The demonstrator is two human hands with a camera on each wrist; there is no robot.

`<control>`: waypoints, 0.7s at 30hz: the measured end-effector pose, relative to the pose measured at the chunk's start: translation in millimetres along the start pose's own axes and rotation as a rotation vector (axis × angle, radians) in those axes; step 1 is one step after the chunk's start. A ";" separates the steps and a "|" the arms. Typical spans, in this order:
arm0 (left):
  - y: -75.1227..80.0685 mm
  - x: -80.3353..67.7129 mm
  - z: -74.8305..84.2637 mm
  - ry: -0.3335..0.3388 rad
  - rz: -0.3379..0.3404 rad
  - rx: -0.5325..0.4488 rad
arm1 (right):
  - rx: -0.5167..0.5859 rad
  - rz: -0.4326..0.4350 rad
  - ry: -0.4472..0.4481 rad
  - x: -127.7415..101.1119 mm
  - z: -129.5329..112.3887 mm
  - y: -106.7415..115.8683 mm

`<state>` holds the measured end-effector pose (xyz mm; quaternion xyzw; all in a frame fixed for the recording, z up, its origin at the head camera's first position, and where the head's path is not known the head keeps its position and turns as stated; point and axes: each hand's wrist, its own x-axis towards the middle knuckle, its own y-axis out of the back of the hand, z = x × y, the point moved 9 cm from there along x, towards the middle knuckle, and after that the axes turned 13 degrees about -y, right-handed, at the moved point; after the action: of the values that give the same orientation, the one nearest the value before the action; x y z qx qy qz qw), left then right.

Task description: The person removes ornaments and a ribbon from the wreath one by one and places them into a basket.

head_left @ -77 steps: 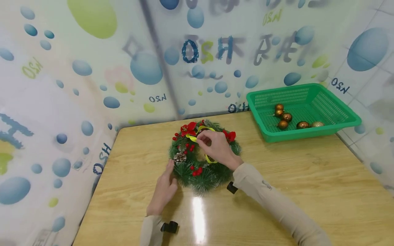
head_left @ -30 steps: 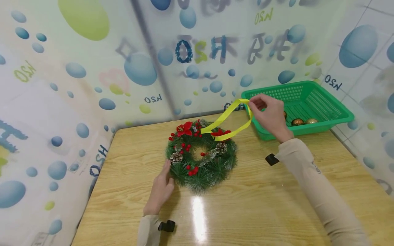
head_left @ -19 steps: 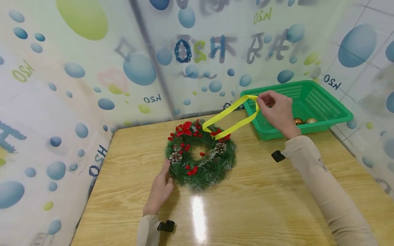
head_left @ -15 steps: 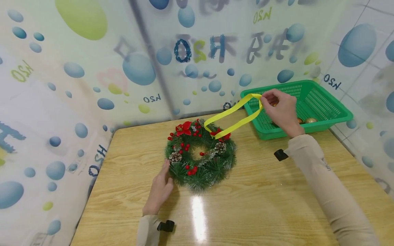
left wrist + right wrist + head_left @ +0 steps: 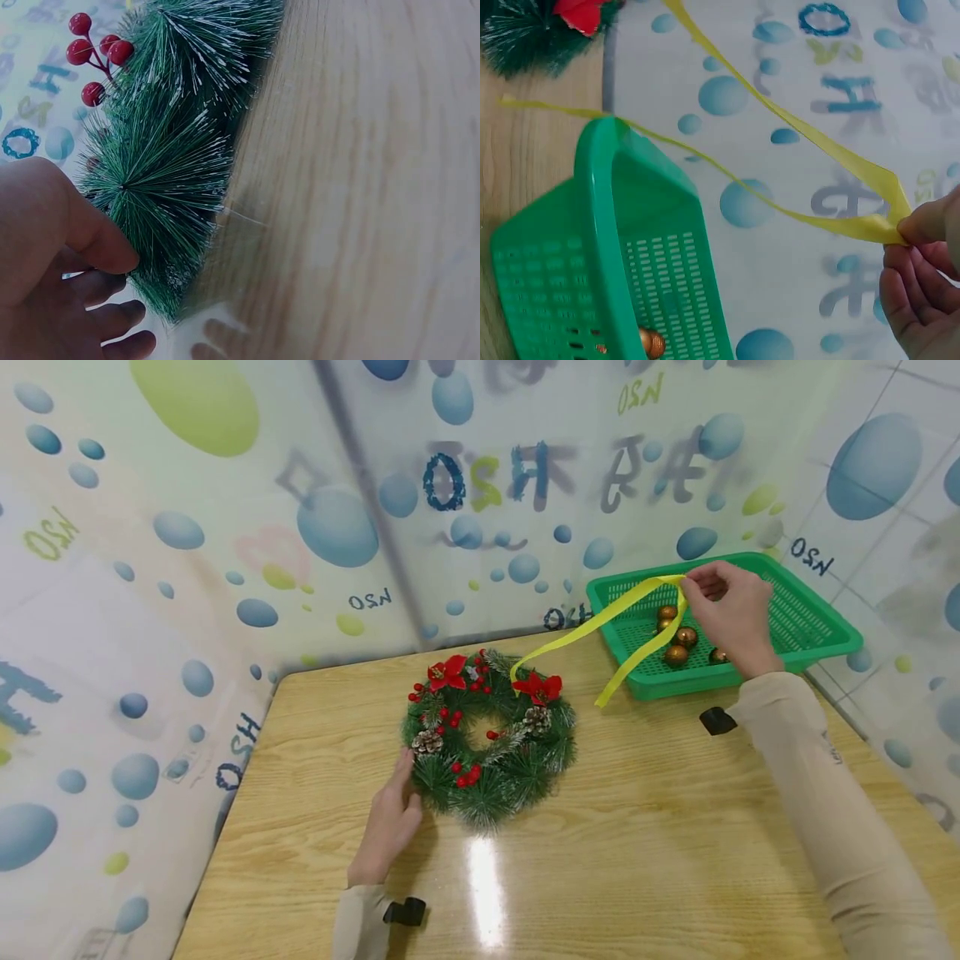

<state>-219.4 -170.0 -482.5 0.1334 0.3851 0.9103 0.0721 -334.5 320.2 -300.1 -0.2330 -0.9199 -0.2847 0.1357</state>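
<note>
A green pine wreath (image 5: 491, 739) with red flowers, berries and pinecones lies flat on the wooden table (image 5: 675, 843). My left hand (image 5: 390, 822) rests against its near-left rim with relaxed fingers; the left wrist view shows the fingers (image 5: 90, 240) touching the wreath's needles (image 5: 165, 165). My right hand (image 5: 727, 606) is raised over the green basket (image 5: 832, 635) and pinches the fold of a yellow ribbon (image 5: 600, 627). One ribbon strand runs back to the wreath's top, the other hangs free. In the right wrist view the ribbon (image 5: 817, 150) ends pinched at my right hand (image 5: 922, 247).
The green basket (image 5: 607, 247) at the table's far right holds several gold baubles (image 5: 678, 639). A bubble-patterned screen (image 5: 337, 527) closes off the back and left, tiled wall stands at the right. Bare wood spreads in front of and beside the wreath.
My right hand has pulled the ribbon from the wreath rightward and up over the basket; one end has slipped free and now dangles. The left hand stayed at the wreath's rim.
</note>
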 end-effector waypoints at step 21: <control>-0.9 1.4 2.4 -0.005 -0.003 0.023 | 0.000 0.022 -0.266 23.8 66.6 37.7</control>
<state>-220.0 -167.4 -481.3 0.1359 0.3957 0.9053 0.0731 -343.6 395.2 -327.0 -0.2786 -0.9272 -0.2500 0.0156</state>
